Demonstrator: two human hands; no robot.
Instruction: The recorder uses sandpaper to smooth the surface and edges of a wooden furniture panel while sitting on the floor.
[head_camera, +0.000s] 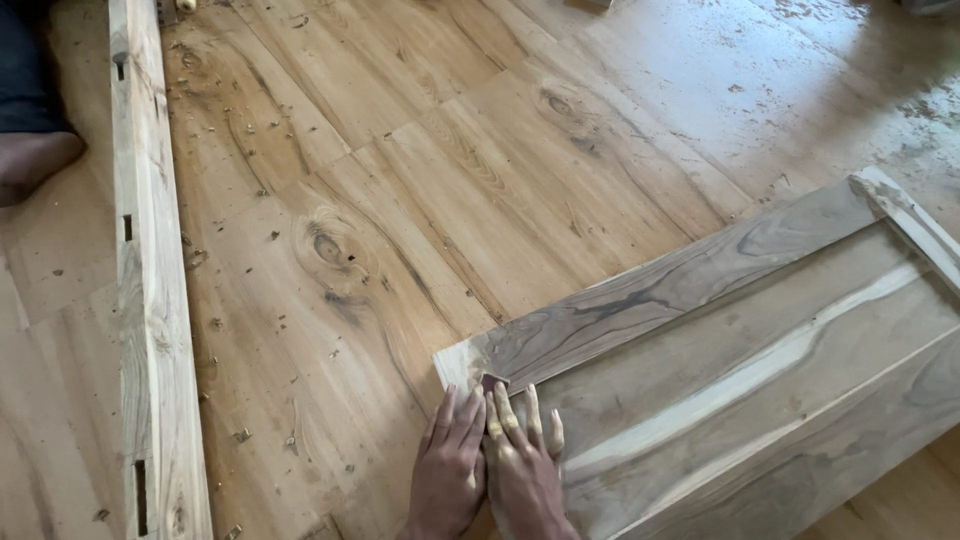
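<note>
Both hands lie flat, palms down and fingers extended, side by side at the near left corner of a wooden panel (720, 350). The right hand (522, 462), its fingers dusted with yellowish powder, presses a small dark piece of sandpaper (494, 381) against the panel's frame rail; only the tip of the paper shows beyond the fingertips. The left hand (450, 468) rests just beside it, touching it along the index finger, with its fingers on the corner edge of the panel. Neither hand is closed around anything.

The panel, a framed board of streaked grey-brown wood with a recessed centre, lies flat on a wood-grain floor (400, 180) and runs diagonally toward the upper right. Wood chips are scattered over the floor. At the left, well apart from the hands, a long pale timber rail (150, 280) with cut mortise slots lies lengthwise. A bare foot (30, 160) shows at the upper left edge.
</note>
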